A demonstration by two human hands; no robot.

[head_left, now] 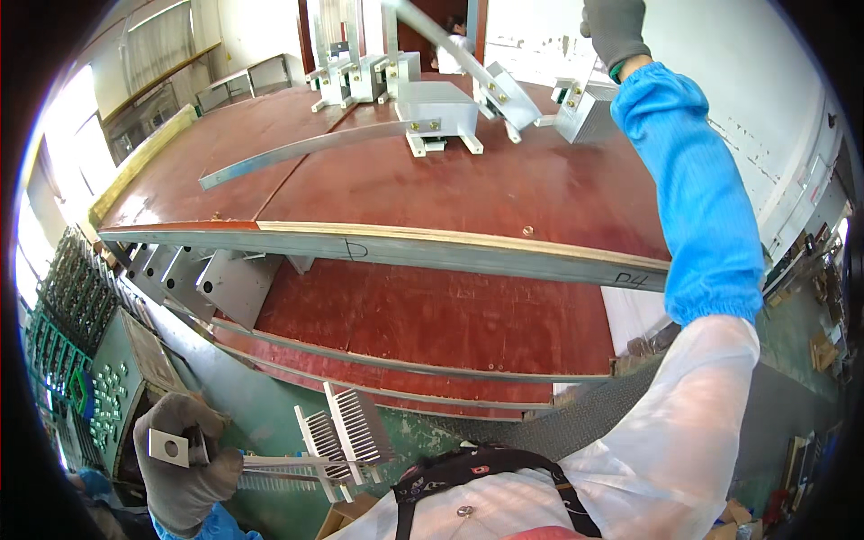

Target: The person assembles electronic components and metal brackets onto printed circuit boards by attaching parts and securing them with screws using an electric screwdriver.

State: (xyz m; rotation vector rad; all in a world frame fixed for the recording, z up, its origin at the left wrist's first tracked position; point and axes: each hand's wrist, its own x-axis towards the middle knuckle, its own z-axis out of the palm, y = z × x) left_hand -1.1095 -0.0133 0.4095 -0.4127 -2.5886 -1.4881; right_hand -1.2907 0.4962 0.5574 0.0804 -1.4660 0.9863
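Note:
Low at the left, my left hand, in a grey glove, is closed around a flat metal bar whose holed end pokes out of the fist. Toward my body, the same piece seems to continue into a finned heat sink. My right hand, also gloved, reaches far out at the upper right, its fingers curled. What it holds, if anything, I cannot make out. Just below it, a silver metal box stands tilted on the red tabletop.
Another silver box lies on the table, its long bar stretching left. A tilted box and several upright boxes stand behind. Under the tabletop, a red shelf holds grey metal parts. A person is at the back.

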